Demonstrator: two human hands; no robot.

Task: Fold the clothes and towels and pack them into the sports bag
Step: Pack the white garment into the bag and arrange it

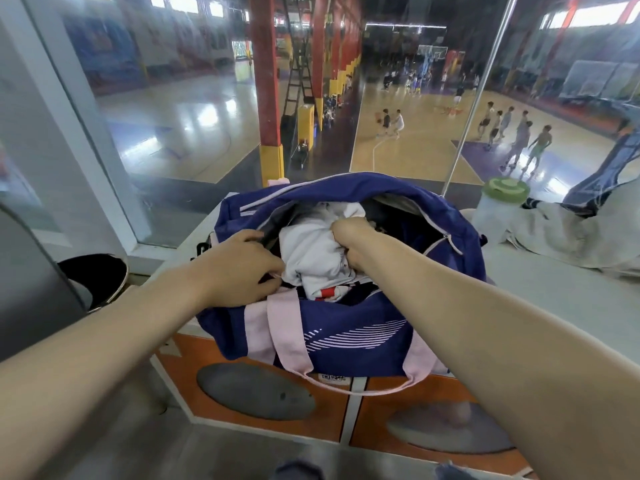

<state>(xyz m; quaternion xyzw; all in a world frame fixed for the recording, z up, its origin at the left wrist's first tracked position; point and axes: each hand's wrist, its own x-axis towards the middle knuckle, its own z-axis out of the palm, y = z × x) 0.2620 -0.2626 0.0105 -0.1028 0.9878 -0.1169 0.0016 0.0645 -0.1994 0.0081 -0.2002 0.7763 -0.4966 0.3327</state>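
**Packing under way, more cloth waiting**

Right now both hands are at the mouth of the sports bag (346,327), centre frame. The left hand (239,268) pinches the near edge of the bag's opening, holding it wide. The right hand (353,237) is curled around a white garment (311,258), apparently pushing it down inside. So at least one item is in. On the worktop (554,292) at right, a pale crumpled towel (561,233) lies unfolded beside a green-lidded bottle (498,209), seemingly left to pack.
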